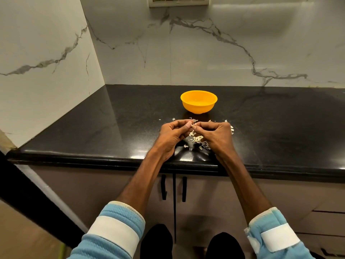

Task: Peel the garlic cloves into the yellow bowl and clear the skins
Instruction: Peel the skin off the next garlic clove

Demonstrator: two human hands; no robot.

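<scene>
Both hands meet over the worktop's front edge, left hand (174,132) and right hand (214,133) pinching one garlic clove (193,126) between fingertips. Skins (196,139) litter beneath. Yellow bowl (198,101) sits straight ahead, behind the grip, equally near both hands.

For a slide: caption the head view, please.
Left hand and right hand pinch a garlic clove above skins, near yellow bowl.

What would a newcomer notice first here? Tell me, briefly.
The yellow bowl glows on the black countertop, toward the marble wall. Just before it, the left hand and right hand meet, pinching what looks like a garlic clove above scattered pale skins.
</scene>
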